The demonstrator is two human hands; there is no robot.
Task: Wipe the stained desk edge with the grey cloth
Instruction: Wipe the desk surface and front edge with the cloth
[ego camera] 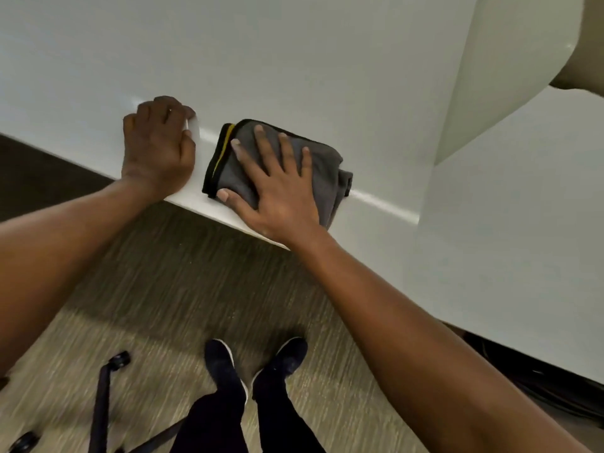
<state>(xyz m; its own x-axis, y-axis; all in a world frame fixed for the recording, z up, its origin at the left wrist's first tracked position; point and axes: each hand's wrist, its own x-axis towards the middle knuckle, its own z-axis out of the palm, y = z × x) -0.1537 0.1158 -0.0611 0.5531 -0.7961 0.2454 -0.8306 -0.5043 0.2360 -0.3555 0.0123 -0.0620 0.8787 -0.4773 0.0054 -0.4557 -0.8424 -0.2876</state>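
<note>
A folded grey cloth (228, 165) with a black and yellow hem lies on the white desk (294, 76), close to its front edge (209, 212). My right hand (277, 188) lies flat on the cloth with fingers spread, pressing it onto the desk. My left hand (157, 145) rests on the desk just left of the cloth, its fingers curled under and nothing in it. No stain is visible on the bare part of the edge.
A white partition panel (510, 207) rises at the right end of the desk. Below are carpeted floor (163, 273), my two dark shoes (255, 364), and a chair base with castors (108, 380) at lower left. Dark cables (523, 364) lie under the panel.
</note>
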